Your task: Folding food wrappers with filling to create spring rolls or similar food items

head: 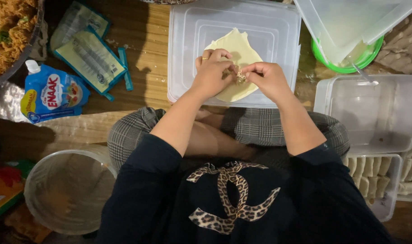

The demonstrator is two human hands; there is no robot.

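We see a pale yellow pastry wrapper (238, 54) lying flat on the upturned white plastic lid (190, 40) just ahead of the seated person's knees. A small clump of filling (240, 77) sits near the wrapper's middle. The left hand (211, 72), a ring on one finger, rests on the wrapper with its fingertips pinched narrowly at the filling. The right hand (269, 77) meets it from the other side, its fingertips likewise drawn together on the same clump; both hands touch filling and wrapper.

To the right of the lid we note an empty clear tub (373, 113), and below it a tray of finished rolls (373, 178) packed side by side. A green bowl (348, 63) stands behind, partly covered by a tilted clear lid (350, 22). To the left on the wooden floor (147, 58) lie two teal wrapper packets (89, 56) and a blue pouch (50, 92). A pan of fried noodles (7, 31) fills the upper left corner. A clear round bowl (68, 190) stands at lower left, beside the person's knee.
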